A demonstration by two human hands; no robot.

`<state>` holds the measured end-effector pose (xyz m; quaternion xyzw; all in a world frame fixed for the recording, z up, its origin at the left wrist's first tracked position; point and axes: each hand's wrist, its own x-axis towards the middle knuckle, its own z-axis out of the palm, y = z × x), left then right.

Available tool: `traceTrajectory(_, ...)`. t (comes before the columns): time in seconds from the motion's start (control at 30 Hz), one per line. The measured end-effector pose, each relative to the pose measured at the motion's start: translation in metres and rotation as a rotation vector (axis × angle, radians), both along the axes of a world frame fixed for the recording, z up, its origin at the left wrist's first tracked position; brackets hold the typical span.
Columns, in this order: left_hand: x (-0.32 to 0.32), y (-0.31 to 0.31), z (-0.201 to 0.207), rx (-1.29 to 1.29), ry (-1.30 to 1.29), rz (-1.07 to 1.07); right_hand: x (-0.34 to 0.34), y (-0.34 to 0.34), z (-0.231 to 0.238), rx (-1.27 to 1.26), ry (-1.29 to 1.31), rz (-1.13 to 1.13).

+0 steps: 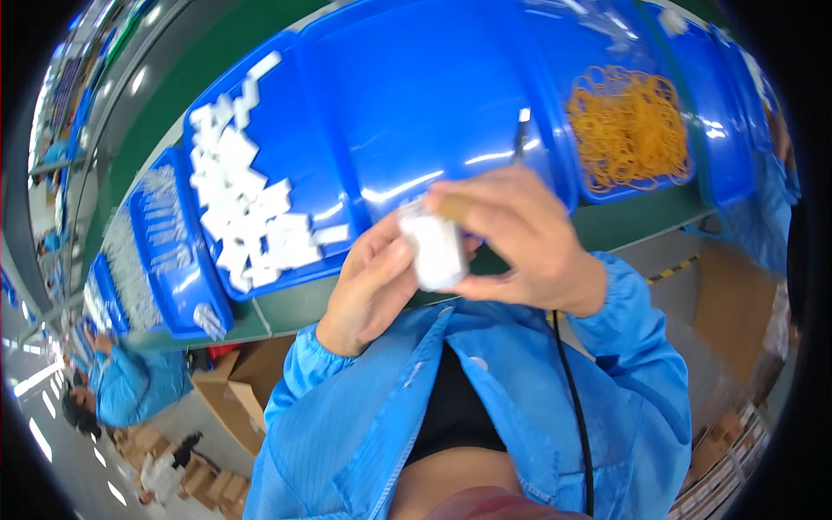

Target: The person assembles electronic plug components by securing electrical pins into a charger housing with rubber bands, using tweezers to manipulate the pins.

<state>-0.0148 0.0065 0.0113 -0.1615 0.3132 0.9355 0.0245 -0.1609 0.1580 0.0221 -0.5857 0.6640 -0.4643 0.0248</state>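
In front of my chest I hold a small white box-like piece (pixel 436 253), its details blurred by motion. My left hand (pixel 373 282) is closed on its left side, thumb across the front. My right hand (pixel 529 238) grips it from the right, with the thumb at its lower edge and a finger near its top. That finger wears a tan cover (pixel 454 208). Beyond my hands lies a wide blue tray (pixel 425 95). White rectangular pieces (pixel 247 195) lie heaped in the tray to the left. Orange-yellow rubber bands (pixel 628 130) fill part of the tray to the right.
Far left, smaller blue bins (pixel 178 286) hold clear plastic parts. The green table's near edge (pixel 624 230) runs below the trays. A dark cable (pixel 568 399) hangs down my right side. Cardboard boxes (pixel 247 386) stand below the table; a person in blue (pixel 139 381) is at lower left.
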Motion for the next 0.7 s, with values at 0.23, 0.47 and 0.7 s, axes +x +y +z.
traceTrajectory(0.23, 0.006, 0.006, -0.004, -0.038, -0.113, -0.039, 0.004, 0.004, -0.005, -0.038, -0.024, 0.024)
traceTrajectory(0.47, -0.01, 0.007, 0.005, -0.477, -0.021, 0.21, -0.094, 0.079, -0.009, 0.097, 0.295, -0.75)
traceTrajectory(0.7, -0.014, 0.016, 0.01, -0.596, -0.145, 0.222, -0.109, 0.086, -0.033, 0.261, 0.417, -0.739)
